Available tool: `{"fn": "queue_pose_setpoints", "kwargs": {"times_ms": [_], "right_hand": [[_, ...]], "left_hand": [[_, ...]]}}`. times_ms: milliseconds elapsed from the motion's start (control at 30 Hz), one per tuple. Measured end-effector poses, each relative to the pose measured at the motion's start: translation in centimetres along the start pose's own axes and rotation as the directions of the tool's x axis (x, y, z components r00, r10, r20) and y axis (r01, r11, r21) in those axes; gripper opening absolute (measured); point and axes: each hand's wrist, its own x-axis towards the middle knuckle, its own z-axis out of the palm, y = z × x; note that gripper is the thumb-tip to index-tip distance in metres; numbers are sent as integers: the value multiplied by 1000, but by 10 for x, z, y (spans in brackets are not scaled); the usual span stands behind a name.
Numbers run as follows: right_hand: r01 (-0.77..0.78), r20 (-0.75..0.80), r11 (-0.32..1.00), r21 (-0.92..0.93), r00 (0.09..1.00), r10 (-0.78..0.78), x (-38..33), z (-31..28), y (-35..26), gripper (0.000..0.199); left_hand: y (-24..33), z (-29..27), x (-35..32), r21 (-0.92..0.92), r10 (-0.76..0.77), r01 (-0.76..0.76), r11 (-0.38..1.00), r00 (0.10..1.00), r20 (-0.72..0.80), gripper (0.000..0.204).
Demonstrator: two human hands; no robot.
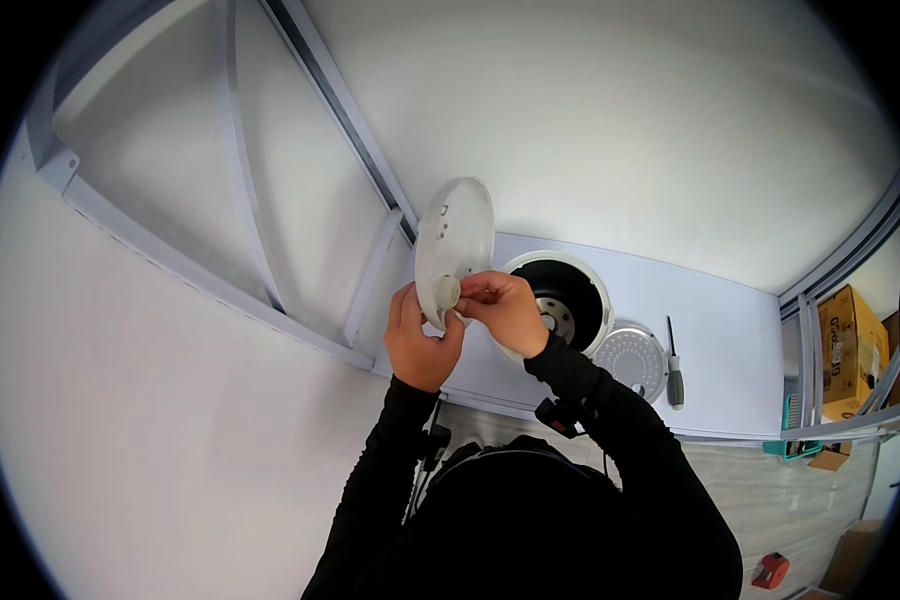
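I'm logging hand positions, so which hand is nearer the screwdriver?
Your right hand. It is left of the screwdriver, with the perforated disc between them; your left hand is farther left, at the lower edge of the white cover.

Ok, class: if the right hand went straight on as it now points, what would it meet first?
The right hand would likely first meet the small pale round part, which it seems to touch, then the white lid; depth is unclear.
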Motion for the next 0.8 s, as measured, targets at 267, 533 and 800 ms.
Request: {"fn": "queue_pose_setpoints", "kwargs": {"times_ms": [267, 533, 800], "right_hand": [[118, -54, 931, -345, 988, -145, 4, -3, -23, 12], [471, 247, 588, -658, 872, -422, 16, -6, -54, 14], [570, 389, 387, -725, 802, -453, 22, -8, -49, 21]], "left_hand": [[13, -2, 4, -51, -16, 16, 999, 1000, 1, 45], [10, -3, 5, -80, 5, -6, 997, 1000, -6, 37], [6, -3, 2, 49, 27, -25, 998, 999, -32, 31]]}}
